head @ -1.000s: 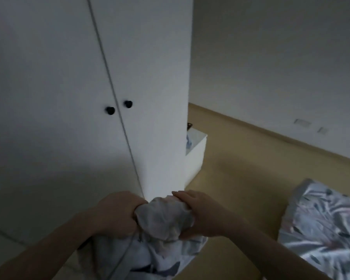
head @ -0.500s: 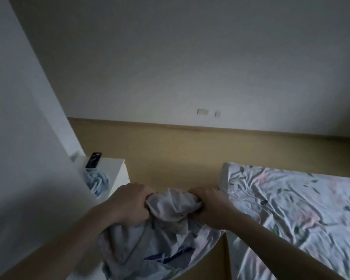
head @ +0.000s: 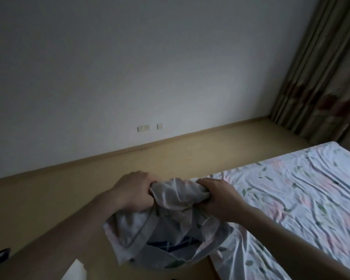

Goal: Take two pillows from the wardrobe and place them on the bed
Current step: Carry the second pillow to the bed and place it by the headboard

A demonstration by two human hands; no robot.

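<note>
Beside the bed [head: 303, 199], up in the air over the floor [head: 49, 199], hangs a pillow [head: 166, 225]. Held tight at its bunched top by the left hand [head: 132, 190] and the right hand [head: 220, 199], fingers curled round the cloth on each side. Not down on the bed yet, just next to its near edge, the lower part drooping soft and floppy. Looks like only one pillow in the hands, though hard to tell in the dim light. No pillow to be seen on the sheet so far, but part of the bed out of view. No wardrobe in sight either. So about this far along, at a guess: one pillow out and nearly there. Left to do: lay this one on the bed, then likely go back for the second and bring it over too.
</note>
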